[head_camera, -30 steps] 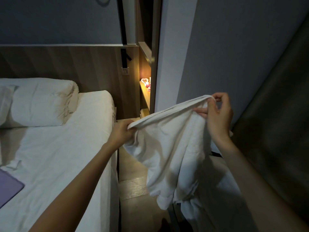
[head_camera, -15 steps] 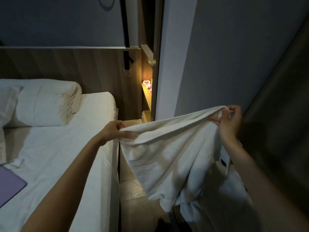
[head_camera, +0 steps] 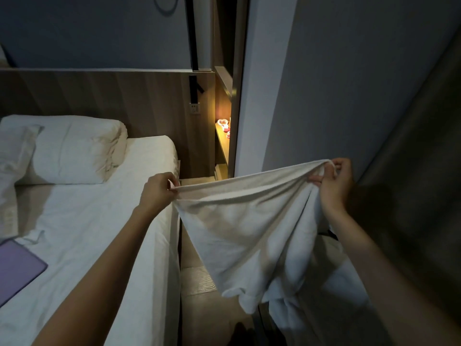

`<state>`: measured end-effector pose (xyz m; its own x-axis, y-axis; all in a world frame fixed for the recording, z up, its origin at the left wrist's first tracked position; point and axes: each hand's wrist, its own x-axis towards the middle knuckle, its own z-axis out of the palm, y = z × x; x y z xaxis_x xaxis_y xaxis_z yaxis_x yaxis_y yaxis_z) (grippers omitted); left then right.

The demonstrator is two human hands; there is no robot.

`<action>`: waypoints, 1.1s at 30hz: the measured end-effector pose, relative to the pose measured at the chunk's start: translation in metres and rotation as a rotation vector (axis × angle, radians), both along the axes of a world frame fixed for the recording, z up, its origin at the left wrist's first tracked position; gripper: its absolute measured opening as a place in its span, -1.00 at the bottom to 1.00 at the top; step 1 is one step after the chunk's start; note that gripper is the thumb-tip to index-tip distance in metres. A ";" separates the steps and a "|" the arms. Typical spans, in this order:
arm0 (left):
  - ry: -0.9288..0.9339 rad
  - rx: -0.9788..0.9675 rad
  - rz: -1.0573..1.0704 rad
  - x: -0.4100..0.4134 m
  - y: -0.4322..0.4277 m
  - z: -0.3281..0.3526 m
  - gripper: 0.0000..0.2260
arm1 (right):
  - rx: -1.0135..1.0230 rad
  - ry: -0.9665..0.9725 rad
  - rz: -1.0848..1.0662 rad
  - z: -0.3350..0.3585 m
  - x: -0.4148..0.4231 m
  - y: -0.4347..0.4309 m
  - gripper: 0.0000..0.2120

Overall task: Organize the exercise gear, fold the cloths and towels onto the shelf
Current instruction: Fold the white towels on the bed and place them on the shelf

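A white towel (head_camera: 252, 236) hangs spread between my two hands over the gap beside the bed. My left hand (head_camera: 159, 191) pinches its top left corner above the mattress edge. My right hand (head_camera: 335, 183) pinches the top right corner near the grey wall. The top edge runs fairly taut from one hand to the other, and the rest of the cloth droops in folds toward the floor. More white cloth (head_camera: 331, 295) lies heaped below my right arm, partly hidden by the towel.
A bed (head_camera: 82, 221) with a white sheet and white pillows (head_camera: 72, 148) fills the left. A purple flat object (head_camera: 17, 268) lies on the sheet. A lit wooden shelf niche (head_camera: 223, 136) with small red items stands beyond the headboard. A narrow floor strip (head_camera: 199, 283) separates bed and wall.
My hands have moved apart, the left toward the bed and the right toward the wall, stretching the towel's top edge out wider and straighter.
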<state>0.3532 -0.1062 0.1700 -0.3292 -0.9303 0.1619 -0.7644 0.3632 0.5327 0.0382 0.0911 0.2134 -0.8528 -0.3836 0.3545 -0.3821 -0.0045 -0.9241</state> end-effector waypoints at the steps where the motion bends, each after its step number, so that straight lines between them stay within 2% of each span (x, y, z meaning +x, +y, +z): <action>1: -0.094 -0.085 0.019 0.002 0.001 0.000 -0.87 | 0.006 0.011 0.007 0.000 0.002 0.000 -0.96; 3: -0.259 -0.114 0.033 0.008 -0.001 0.001 -0.78 | 0.043 0.054 0.035 0.000 0.006 0.003 -0.97; 6: -0.409 0.162 -0.055 0.016 -0.006 0.014 -0.56 | 0.117 0.124 0.125 0.005 0.016 0.006 -0.96; 7: -0.376 0.247 -0.146 0.013 -0.002 0.021 -0.47 | 0.157 0.189 0.148 0.008 0.021 0.006 -0.95; 9: -0.147 0.302 -0.342 -0.008 0.017 0.034 -0.30 | 0.254 0.391 0.184 0.014 0.035 0.004 -0.94; 11: 0.083 0.261 -0.484 -0.043 0.051 0.046 -0.14 | 0.312 0.552 0.247 0.018 0.053 0.000 -0.94; 13: 0.138 0.195 -0.574 -0.077 0.079 0.051 -0.07 | 0.369 0.648 0.305 0.022 0.069 -0.003 -0.93; 15: 0.121 0.116 -0.569 -0.099 0.092 0.052 -0.14 | 0.419 0.756 0.304 0.025 0.079 -0.003 -0.94; 18: 0.130 -0.058 -0.477 -0.107 0.093 0.054 -0.55 | 0.430 0.784 0.308 0.030 0.084 0.000 -0.91; 20: 0.115 -0.114 -0.470 -0.109 0.091 0.054 -0.71 | 0.442 0.747 0.378 0.031 0.085 0.001 -0.90; 25: 0.061 -0.194 -0.462 -0.103 0.087 0.054 -0.85 | 0.526 0.747 0.492 0.022 0.083 0.000 -0.87; 29: 0.184 -0.159 -0.445 -0.091 0.084 0.058 -0.93 | 0.556 0.762 0.595 0.013 0.077 -0.002 -0.90; 33: 0.326 -0.108 -0.425 -0.078 0.080 0.072 -0.93 | 0.604 0.700 0.603 -0.002 0.079 0.002 -0.75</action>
<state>0.2756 -0.0264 0.2420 -0.5891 -0.6987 0.4060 -0.3400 0.6701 0.6598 0.1169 0.0927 0.2111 -0.1514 -0.9416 0.3007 -0.9089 0.0131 -0.4168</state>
